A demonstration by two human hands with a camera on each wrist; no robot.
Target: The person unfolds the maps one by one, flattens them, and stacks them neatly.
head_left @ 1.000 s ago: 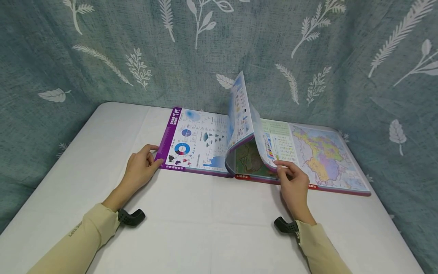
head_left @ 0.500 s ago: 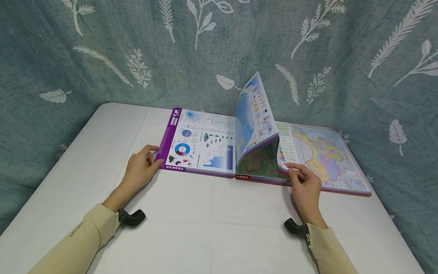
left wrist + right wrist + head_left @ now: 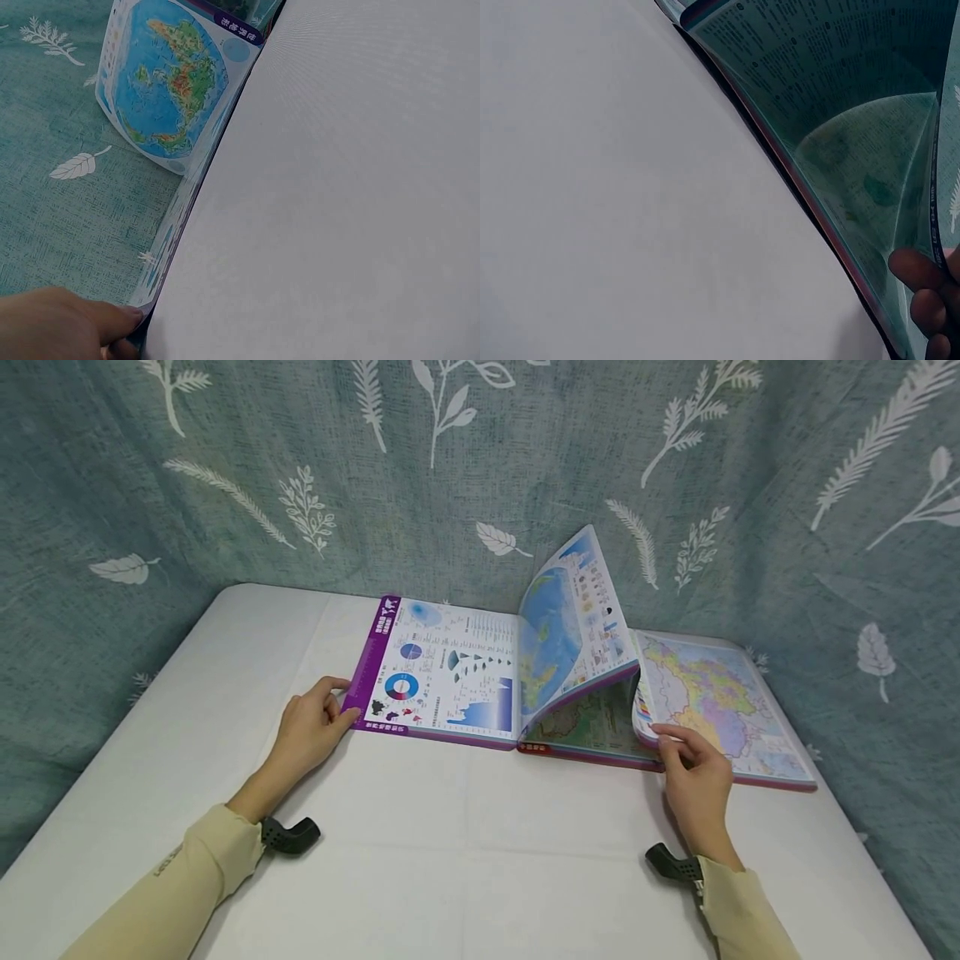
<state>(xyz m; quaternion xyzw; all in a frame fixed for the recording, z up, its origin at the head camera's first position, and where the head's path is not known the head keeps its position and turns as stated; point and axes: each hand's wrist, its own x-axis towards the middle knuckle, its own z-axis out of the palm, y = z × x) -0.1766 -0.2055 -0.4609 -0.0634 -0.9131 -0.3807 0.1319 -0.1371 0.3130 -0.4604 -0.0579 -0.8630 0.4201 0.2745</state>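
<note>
A laminated folding map (image 3: 472, 647) with purple and red borders lies across the white table. My left hand (image 3: 306, 727) pinches its lower left corner, thumb on top, at the purple edge; the left wrist view shows this thumb (image 3: 112, 319) close up. The map's middle panels stand up as a fold, with a world map (image 3: 551, 627) facing left. My right hand (image 3: 696, 777) pinches the lower corner of the fold's right-hand panel between thumb and fingers. Under the fold shows a dark green map panel (image 3: 596, 722). A colourful regional map (image 3: 705, 702) lies flat behind the right hand.
The white tabletop (image 3: 465, 860) spreads in front of the map. A blue-green curtain (image 3: 480, 460) with white leaf prints hangs right behind the table's back edge. Black wrist devices (image 3: 292, 837) sit at both cuffs.
My right hand has moved right with the panel corner, drawing the raised fold rightward and uncovering more of the world map and dark green panel. My left hand has stayed at the left corner.
</note>
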